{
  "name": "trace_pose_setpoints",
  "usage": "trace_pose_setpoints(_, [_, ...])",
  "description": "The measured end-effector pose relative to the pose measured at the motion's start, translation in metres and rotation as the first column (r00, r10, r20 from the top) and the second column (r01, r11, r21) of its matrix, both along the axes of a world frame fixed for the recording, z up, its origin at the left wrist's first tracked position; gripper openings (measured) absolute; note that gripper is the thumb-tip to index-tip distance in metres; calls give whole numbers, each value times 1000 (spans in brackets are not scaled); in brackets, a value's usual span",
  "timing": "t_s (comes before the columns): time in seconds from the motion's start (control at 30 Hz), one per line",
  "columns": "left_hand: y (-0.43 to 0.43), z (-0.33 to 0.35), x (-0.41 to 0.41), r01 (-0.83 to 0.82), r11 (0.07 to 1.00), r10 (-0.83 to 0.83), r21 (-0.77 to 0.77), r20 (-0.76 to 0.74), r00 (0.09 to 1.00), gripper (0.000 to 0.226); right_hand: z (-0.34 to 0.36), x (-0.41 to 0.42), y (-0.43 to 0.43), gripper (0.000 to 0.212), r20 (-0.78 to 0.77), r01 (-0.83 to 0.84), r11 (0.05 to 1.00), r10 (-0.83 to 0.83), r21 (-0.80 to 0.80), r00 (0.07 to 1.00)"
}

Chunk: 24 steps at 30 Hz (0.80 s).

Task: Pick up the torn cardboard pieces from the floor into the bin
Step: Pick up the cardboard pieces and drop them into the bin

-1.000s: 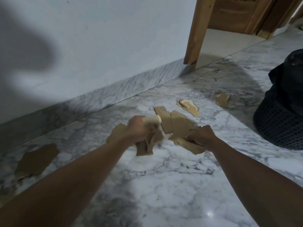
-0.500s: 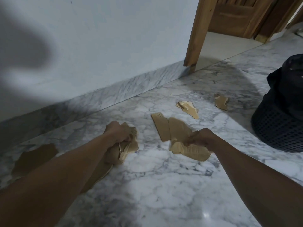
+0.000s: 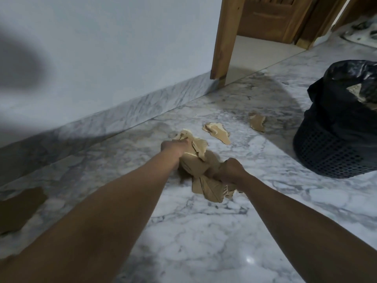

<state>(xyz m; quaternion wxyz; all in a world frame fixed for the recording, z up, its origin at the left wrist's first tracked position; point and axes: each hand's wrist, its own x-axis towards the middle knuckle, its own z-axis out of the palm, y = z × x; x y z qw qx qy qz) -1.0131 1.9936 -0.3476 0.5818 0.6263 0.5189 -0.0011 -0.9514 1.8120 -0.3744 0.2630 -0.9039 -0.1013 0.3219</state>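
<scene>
Matt torn cardboard pieces (image 3: 204,166) on glossy marble floor (image 3: 204,231).

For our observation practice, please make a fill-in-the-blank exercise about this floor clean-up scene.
The left hand and right hand each grip torn ____ pieces.
The mesh bin holds a ____ bag.
Between the hands and the bin, ____ small loose scraps lie on the floor.
Missing words: cardboard; black; two.

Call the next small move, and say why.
Probably lift both handfuls and swing them right toward the bin. The left hand grips a cardboard wad and the right hand grips a second wad, so neither looks free for the two loose scraps lying nearer the bin.
</scene>
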Motion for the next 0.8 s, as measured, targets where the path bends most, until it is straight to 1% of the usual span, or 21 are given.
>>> trace_pose_setpoints(0.07, [-10,-13,0,-8,991,10,132,-16,1000,67,0,9,-24,38,-29,51,998,-53,-45,998])
trace_pose_setpoints(0.13, [-14,-22,-3,42,959,-19,281,-83,996,67,4,16,-47,27,-82,144,989,-146,-34,986])
trace_pose_setpoints(0.2, [-16,-25,-4,223,887,-120,403,-265,957,61,9,22,-64,25,-155,266,964,-259,28,953])
trace_pose_setpoints(0.23, [-16,-27,-3,312,846,-161,433,-349,923,55,13,23,-68,26,-205,327,943,-307,66,929])
trace_pose_setpoints(0.3, [-18,-29,0,391,802,-194,452,-422,886,45,13,26,-65,27,-280,408,903,-360,136,890])
trace_pose_setpoints(0.33, [-18,-31,1,402,794,-194,456,-437,878,43,10,28,-60,34,-274,426,892,-377,152,885])
trace_pose_setpoints(0.37, [-17,-31,0,403,788,-183,465,-448,875,45,4,29,-52,45,-234,406,903,-368,140,900])
trace_pose_setpoints(0.4, [-16,-33,-1,411,779,-175,473,-466,867,49,-1,28,-44,54,-152,355,931,-341,80,928])
trace_pose_setpoints(0.43, [-16,-32,-3,423,766,-170,484,-483,859,56,-2,26,-37,58,-64,294,956,-294,-10,954])
trace_pose_setpoints(0.5, [-15,-29,-8,435,756,-176,489,-489,855,78,-1,22,-25,57,65,226,959,-218,-170,974])
trace_pose_setpoints(0.57, [-13,-24,-15,483,747,-222,457,-514,829,102,-1,20,-19,53,110,210,955,-190,-211,976])
trace_pose_setpoints(0.63, [-8,-22,-21,541,714,-246,445,-565,788,120,-3,22,-15,58,108,189,949,-166,-254,980])
trace_pose_setpoints(0.67, [-5,-22,-24,538,722,-249,435,-562,789,125,-7,25,-13,63,90,202,949,-185,-241,979])
trace_pose_setpoints(0.7, [-2,-22,-25,513,749,-260,420,-525,810,127,-13,30,-11,67,73,212,954,-201,-210,977])
trace_pose_setpoints(0.73, [2,-26,-24,482,779,-278,402,-468,839,124,-14,32,-10,69,59,206,961,-199,-182,978])
trace_pose_setpoints(0.8, [6,-30,-21,440,812,-302,383,-370,879,111,-14,34,-10,73,40,198,973,-195,-117,980])
